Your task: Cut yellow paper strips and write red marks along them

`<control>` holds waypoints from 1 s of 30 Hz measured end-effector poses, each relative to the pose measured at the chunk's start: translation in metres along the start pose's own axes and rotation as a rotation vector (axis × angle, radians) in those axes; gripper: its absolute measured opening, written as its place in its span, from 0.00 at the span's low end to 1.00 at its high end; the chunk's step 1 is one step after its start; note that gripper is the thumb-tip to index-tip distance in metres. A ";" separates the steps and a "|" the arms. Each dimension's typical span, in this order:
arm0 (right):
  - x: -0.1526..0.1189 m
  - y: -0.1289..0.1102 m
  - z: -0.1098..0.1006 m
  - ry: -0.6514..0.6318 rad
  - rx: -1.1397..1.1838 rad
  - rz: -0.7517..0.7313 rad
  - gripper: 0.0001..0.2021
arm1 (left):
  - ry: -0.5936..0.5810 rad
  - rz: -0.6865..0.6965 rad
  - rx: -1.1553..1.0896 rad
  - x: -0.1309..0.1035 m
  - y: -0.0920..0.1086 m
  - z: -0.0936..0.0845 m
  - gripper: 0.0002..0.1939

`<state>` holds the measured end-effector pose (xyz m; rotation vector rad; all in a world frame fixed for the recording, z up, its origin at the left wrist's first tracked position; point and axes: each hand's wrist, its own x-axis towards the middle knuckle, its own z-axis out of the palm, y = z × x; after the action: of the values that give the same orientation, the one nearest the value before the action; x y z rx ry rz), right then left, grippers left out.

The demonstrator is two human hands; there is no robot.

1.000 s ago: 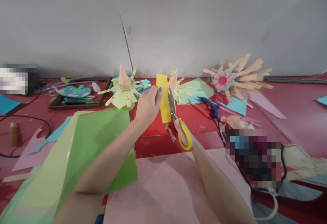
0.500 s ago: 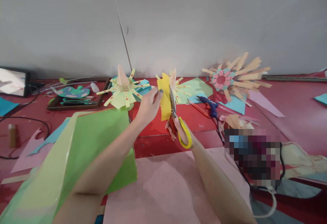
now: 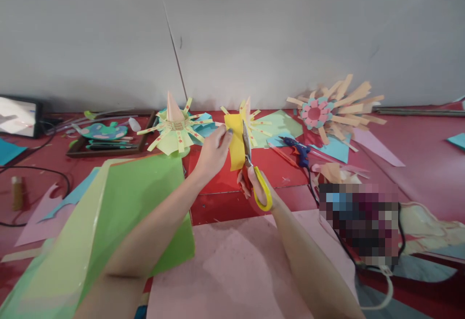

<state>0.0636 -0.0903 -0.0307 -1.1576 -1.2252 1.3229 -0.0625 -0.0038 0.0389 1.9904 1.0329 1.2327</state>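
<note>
I'm at a craft workspace: my red table (image 3: 421, 149) bears coloured sheets (image 3: 145, 188), scraps (image 3: 45, 215), a glue gun (image 3: 301, 153), a paper cone (image 3: 173, 110) and paper flower (image 3: 315, 112), and I grip scissors (image 3: 268, 197).

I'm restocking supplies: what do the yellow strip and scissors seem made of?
Yellow strip: probably matte paper or thin card; it's thin, without gloss.
Scissors: blades look like polished metal, being silvery; yellow loop likely smooth plastic, being evenly bright.
</note>
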 end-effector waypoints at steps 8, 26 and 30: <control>-0.003 -0.006 0.001 -0.145 -0.008 0.046 0.27 | 0.244 -0.015 0.059 0.013 -0.010 -0.019 0.18; -0.001 0.001 -0.005 -0.384 0.189 0.125 0.31 | 0.324 0.105 0.287 0.025 -0.018 -0.053 0.15; 0.000 0.000 -0.009 -0.354 0.253 0.083 0.32 | 0.322 0.007 0.167 0.027 -0.020 -0.055 0.19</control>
<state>0.0722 -0.0897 -0.0315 -0.8230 -1.2208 1.7440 -0.1114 0.0335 0.0587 1.9575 1.3219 1.5518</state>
